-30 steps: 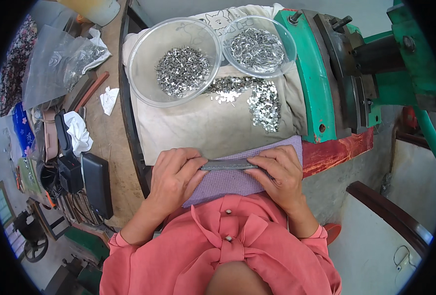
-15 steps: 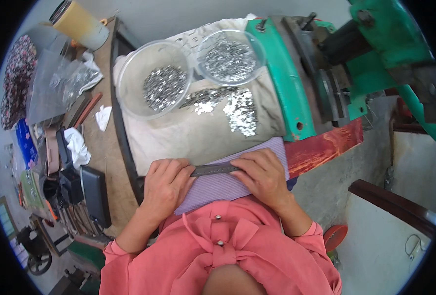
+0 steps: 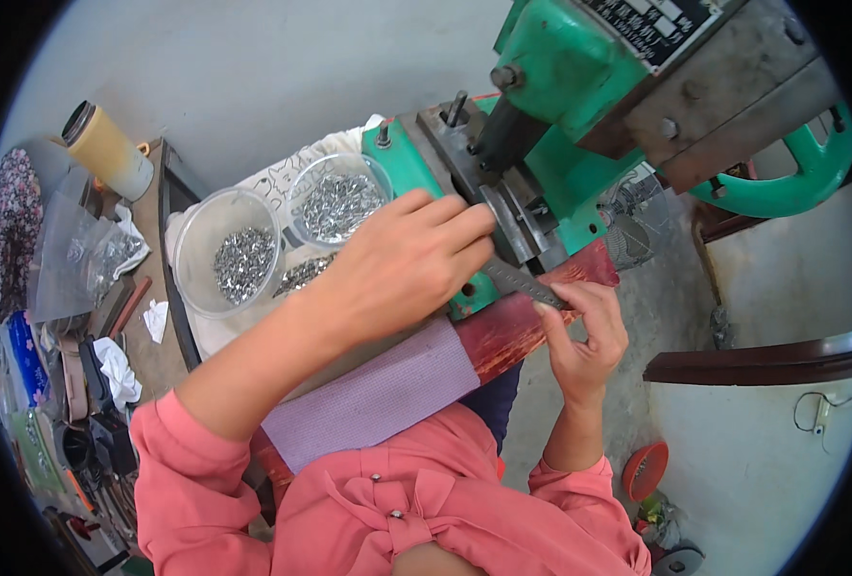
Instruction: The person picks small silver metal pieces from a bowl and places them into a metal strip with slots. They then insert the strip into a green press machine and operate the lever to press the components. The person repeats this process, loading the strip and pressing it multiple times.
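A narrow dark grey strip (image 3: pixel 529 285) with a row of small marks along it slants at the front of a green press (image 3: pixel 565 72). My right hand (image 3: pixel 587 336) pinches its near right end between thumb and fingers. At the other end my left hand (image 3: pixel 411 254) has its fingers curled over the strip, close beside the steel die block (image 3: pixel 510 213); its thumb is hidden. A purple ribbed cloth (image 3: pixel 378 394) lies across my lap, below my left forearm. Two clear plastic tubs, the left one (image 3: pixel 188 280) and the right one (image 3: pixel 387 180), hold small shiny metal pieces.
A red patterned board (image 3: pixel 498 336) juts out under the press. To the left, a wooden table (image 3: pixel 171 230) carries a yellow tumbler (image 3: pixel 109 154), plastic bags, crumpled tissues and tools. The press's green handwheel (image 3: pixel 781 197) is at the right; a red bowl (image 3: pixel 645 470) sits low down.
Both hands have moved right with the strip, from above the purple cloth to the press. The view has turned toward the press, and my left forearm now covers the loose pieces between the tubs.
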Available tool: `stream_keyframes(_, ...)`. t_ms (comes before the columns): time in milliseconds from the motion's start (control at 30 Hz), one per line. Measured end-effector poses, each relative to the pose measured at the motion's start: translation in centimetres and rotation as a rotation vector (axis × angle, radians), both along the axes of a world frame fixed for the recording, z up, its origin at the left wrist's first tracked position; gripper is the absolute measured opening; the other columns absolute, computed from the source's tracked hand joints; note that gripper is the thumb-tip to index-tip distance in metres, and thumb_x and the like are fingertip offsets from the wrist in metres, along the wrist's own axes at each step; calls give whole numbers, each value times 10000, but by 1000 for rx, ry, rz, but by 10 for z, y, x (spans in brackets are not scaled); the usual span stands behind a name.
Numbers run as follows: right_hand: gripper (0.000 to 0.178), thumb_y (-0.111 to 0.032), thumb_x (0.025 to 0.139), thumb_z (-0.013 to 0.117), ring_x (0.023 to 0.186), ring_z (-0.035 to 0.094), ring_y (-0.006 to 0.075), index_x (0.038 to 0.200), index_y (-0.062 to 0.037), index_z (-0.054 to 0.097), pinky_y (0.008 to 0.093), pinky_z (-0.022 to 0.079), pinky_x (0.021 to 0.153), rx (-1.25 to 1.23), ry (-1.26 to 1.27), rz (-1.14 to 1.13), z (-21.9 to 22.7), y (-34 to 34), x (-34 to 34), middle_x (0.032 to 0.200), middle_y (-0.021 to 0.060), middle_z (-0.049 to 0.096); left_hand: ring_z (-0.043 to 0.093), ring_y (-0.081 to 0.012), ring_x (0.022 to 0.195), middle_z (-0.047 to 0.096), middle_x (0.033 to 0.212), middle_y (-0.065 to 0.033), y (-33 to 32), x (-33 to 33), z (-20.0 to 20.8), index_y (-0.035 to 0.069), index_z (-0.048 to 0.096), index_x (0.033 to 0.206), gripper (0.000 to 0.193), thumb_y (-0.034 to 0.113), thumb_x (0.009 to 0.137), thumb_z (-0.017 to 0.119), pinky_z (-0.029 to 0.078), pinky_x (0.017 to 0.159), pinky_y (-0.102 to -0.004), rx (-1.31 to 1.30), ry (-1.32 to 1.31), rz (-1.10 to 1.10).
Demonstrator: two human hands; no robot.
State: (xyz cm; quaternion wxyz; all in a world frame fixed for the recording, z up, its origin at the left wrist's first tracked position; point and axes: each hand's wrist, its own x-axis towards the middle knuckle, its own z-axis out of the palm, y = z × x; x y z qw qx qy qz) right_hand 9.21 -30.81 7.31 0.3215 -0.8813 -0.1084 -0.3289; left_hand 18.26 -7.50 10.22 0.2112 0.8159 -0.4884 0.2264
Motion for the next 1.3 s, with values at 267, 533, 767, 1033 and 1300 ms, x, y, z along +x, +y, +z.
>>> stream_keyframes(267,189,31,761,784,685,632,138,932,-1,710,258,517,574,86,36,-138,-11,-8,7,828,79,634,563,-165,908,538,894,-11,-50,53,6,70,675,822,102,160,799,633,465,762,-298,139,-188,-197)
stream_keyframes(533,199,28,754,798,636,627,130,931,3,709,245,501,551,73,41,-168,-17,-11,-20,817,74,630,569,-126,926,565,909,38,-69,44,20,125,702,756,83,179,785,645,464,770,-272,359,-241,-287)
stream_keyframes(767,214,40,757,792,659,642,133,952,17,707,247,542,558,128,112,-182,-15,1,-13,839,83,630,576,-151,915,588,880,15,-72,36,22,107,703,761,79,163,763,648,457,786,-282,496,-342,-190)
stream_keyframes(1033,252,48,764,789,682,660,142,1002,22,712,241,537,611,194,94,-127,-24,15,21,878,94,632,619,-229,1076,657,1104,-101,-55,2,-20,-2,685,1059,322,151,784,619,476,935,-321,233,-102,-12)
stream_keyframes(1300,256,28,844,741,761,648,122,1097,38,702,249,529,682,524,159,-29,-44,2,31,937,79,659,614,-263,1172,631,1272,-157,-51,1,-38,-30,625,1227,443,148,823,588,488,965,-351,106,-143,111)
